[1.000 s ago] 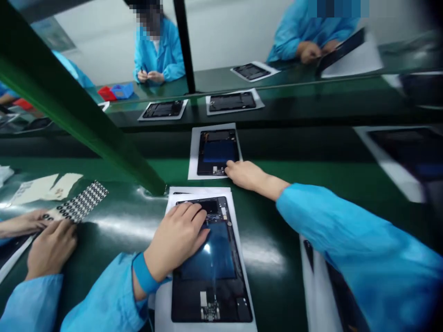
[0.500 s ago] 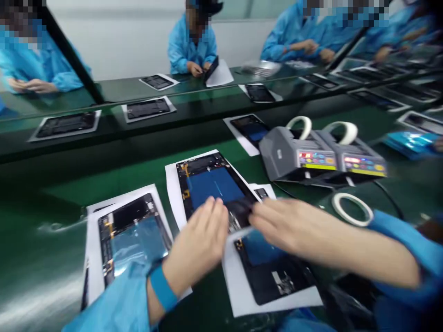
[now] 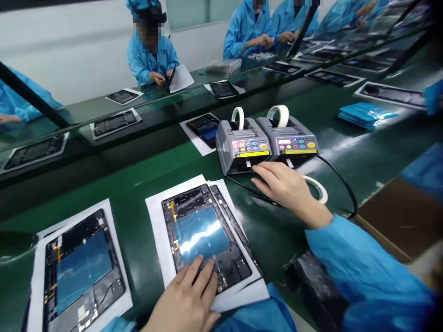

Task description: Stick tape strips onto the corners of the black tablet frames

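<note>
My left hand lies with its fingers spread on the lower part of an opened tablet, which has a shiny blue sheet in its middle. That tablet rests on white paper and partly covers another tablet beneath it. My right hand reaches to the front of the left tape dispenser, fingers stretched out and slightly apart. Its fingertips are close to a short white tape end at the dispenser's outlet; I cannot tell whether they touch it.
A second tape dispenser stands alongside, with a tape roll and a black cable near it. Another tablet lies at left. Several tablets sit on the conveyor. Blue packets and a cardboard box are at right. Co-workers sit opposite.
The held tablet has come down over the one nearer me. My right hand has let go and moved to the left dispenser; my left hand now lies flat. The view has turned right.
</note>
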Motion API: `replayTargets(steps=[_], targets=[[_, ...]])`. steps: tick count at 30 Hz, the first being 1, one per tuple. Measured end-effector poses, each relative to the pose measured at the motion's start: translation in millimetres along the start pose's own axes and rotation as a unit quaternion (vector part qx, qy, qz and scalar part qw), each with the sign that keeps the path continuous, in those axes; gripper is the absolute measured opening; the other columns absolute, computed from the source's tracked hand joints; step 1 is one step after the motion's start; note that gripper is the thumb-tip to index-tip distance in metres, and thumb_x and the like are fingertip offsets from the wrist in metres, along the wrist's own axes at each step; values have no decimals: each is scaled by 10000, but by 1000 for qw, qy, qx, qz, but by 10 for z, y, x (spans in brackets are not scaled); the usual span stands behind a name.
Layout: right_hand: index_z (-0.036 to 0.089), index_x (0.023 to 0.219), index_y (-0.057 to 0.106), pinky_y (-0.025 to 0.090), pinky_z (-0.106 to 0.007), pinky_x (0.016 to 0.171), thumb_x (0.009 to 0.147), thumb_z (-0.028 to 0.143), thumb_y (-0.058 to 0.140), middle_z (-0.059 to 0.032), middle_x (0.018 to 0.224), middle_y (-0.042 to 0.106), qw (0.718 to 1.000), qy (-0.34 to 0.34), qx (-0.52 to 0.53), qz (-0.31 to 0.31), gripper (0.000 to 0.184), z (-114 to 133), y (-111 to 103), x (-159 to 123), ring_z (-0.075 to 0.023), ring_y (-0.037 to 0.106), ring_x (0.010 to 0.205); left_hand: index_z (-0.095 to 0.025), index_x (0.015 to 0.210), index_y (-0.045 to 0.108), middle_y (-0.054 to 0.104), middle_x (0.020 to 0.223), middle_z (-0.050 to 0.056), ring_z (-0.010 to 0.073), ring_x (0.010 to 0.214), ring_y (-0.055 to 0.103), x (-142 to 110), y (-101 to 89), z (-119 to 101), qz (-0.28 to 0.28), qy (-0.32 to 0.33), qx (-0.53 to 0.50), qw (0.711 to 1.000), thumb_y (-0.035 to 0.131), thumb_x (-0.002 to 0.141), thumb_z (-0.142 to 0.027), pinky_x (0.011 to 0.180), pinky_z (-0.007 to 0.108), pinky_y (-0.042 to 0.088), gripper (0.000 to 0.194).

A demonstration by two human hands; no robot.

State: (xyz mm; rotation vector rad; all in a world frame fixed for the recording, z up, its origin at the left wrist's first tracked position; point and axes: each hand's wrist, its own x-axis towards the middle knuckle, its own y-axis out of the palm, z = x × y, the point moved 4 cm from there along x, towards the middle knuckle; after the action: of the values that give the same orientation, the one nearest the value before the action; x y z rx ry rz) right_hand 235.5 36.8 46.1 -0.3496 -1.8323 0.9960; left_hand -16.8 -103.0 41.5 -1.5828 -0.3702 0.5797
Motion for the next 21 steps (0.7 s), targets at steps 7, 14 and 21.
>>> replayTargets(steps=[7,14,21], targets=[[202,955,681,433,-326,697,936,295,482,-70,933,689,999,15,-2,38,221,-344,410,106,-180,588,784,-195,1169,622,681,1165,42,273,1051,641,75,-186,137,42,-71,-117,990,568,877,-368,884,424,557,344],[240,799,703,412,-305,618,915,285,529,-43,783,687,999,22,35,-16,215,-255,235,116,-147,567,687,-172,1110,613,684,1044,70,256,905,653,289,-235,457,-20,-107,-128,986,586,865,-319,776,410,576,288],[175,872,642,482,-237,635,891,172,534,-26,853,676,952,-76,291,65,109,536,479,383,-126,618,759,-146,880,611,604,813,63,234,750,590,853,-50,956,-106,-227,-49,967,536,900,-254,649,382,539,133]])
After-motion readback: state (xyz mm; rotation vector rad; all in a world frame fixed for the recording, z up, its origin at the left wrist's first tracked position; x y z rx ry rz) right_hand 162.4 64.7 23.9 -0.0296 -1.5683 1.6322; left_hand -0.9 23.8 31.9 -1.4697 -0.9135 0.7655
